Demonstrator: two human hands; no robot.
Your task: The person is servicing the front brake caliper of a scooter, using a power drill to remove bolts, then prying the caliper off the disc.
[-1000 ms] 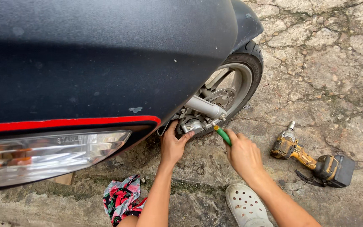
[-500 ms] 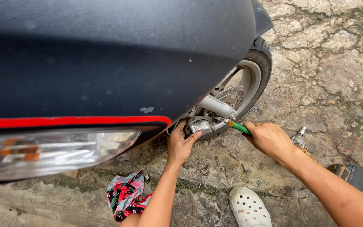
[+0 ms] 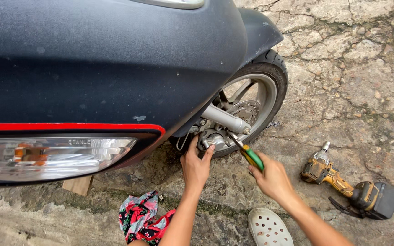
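Plainly, scene: a dark scooter with a red stripe fills the upper left, its front wheel at about two o'clock from the hands, on cracked stone ground.
Left hand: the left hand is up against the brake caliper, fingers curled around its lower edge, probably to steady the part while the tool works on it.
Right hand: the right hand is closed around the green handle of a screwdriver, whose shaft slants toward ten o'clock so the tip meets the caliper beside the fork leg; what exactly the tip touches is too small to tell.
Caliper position: low on the wheel, just under the scooter's nose, which is why both arms reach in from below.
Parked tool: a yellow impact wrench lies at three o'clock of the right hand, near but untouched.
Underfoot: a white clog at six o'clock; a patterned cloth at seven o'clock.
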